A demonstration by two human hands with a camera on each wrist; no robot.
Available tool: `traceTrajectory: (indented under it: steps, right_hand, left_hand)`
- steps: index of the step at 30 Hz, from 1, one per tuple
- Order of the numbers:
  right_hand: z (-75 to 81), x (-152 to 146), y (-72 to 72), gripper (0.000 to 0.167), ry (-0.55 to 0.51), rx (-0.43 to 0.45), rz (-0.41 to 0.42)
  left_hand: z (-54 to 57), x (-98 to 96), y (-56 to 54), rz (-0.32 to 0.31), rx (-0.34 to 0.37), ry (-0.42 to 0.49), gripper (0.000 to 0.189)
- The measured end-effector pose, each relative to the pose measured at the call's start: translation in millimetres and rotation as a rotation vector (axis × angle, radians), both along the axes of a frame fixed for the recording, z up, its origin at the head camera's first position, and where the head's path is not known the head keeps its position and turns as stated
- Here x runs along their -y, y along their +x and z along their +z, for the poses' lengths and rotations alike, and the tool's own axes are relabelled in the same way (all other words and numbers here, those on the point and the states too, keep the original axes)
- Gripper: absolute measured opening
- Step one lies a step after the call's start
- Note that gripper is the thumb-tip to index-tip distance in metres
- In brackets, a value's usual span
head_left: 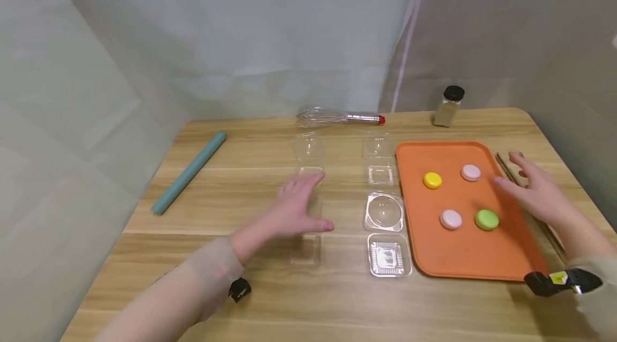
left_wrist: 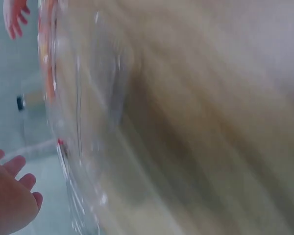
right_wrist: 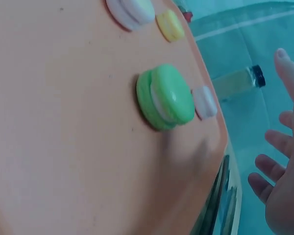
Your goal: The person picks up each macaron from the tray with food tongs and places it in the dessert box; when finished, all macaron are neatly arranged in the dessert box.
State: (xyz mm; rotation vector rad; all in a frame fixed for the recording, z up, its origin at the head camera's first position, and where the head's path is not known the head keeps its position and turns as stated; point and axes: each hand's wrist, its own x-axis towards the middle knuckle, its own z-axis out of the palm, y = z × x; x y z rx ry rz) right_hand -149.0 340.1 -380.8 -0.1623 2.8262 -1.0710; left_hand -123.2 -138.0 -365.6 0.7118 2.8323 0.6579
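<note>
My left hand (head_left: 296, 208), fingers extended and thumb apart, hovers over the left column of clear plastic boxes, partly hiding them. One open lid (head_left: 309, 145) shows beyond it and a box base (head_left: 305, 250) nearer me. My right hand (head_left: 542, 195) hangs over the right edge of an orange tray (head_left: 463, 259), holding nothing. On the tray lie a green macaron (head_left: 487, 219), a yellow macaron (head_left: 432, 180) and two pale pink macarons (head_left: 451, 219). In the right wrist view, the green macaron (right_wrist: 165, 97) is apart from the spread fingers (right_wrist: 277, 143).
More clear boxes (head_left: 389, 256) lie open along the tray's left side. A whisk (head_left: 339, 118) and a black-capped jar (head_left: 448, 106) are at the back. A teal rolling pin-like rod (head_left: 189, 173) lies at left; thin dark sticks (head_left: 554, 240) lie right of the tray.
</note>
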Motion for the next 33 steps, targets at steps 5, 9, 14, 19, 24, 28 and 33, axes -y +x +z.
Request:
traceTrajectory:
  steps: [5, 9, 14, 19, 24, 28, 33]
  right_hand:
    - [-9.1, -11.1, 3.8, 0.077, 0.042, -0.094, -0.033]
    - [-19.2, -22.3, 7.3, 0.075, 0.118, -0.134, -0.092]
    - [-29.2, -34.4, 11.2, 0.075, 0.21, -0.139, -0.152]
    - [-36.4, -42.9, 14.3, 0.075, 0.256, -0.152, -0.183]
    - [-43.5, -49.0, 15.9, 0.078, 0.293, -0.166, -0.189]
    - [-48.9, -51.3, 16.6, 0.079, 0.3, -0.165, -0.185]
    - [-54.4, -52.0, 17.2, 0.081, 0.31, -0.134, -0.189]
  left_hand:
    - [-7.5, -15.4, 11.3, -0.062, 0.013, -0.016, 0.109]
    - [-13.4, -27.1, 19.9, -0.109, 0.019, -0.021, 0.109]
    - [-18.6, -38.8, 27.1, -0.16, 0.026, -0.022, 0.108]
    - [-23.1, -47.8, 29.4, -0.201, -0.017, -0.085, 0.106]
    - [-25.0, -56.5, 32.6, -0.255, -0.021, -0.105, 0.106]
    - [-26.4, -62.3, 34.3, -0.29, -0.016, -0.098, 0.102]
    - [-28.5, -67.0, 35.7, -0.288, -0.004, -0.107, 0.094]
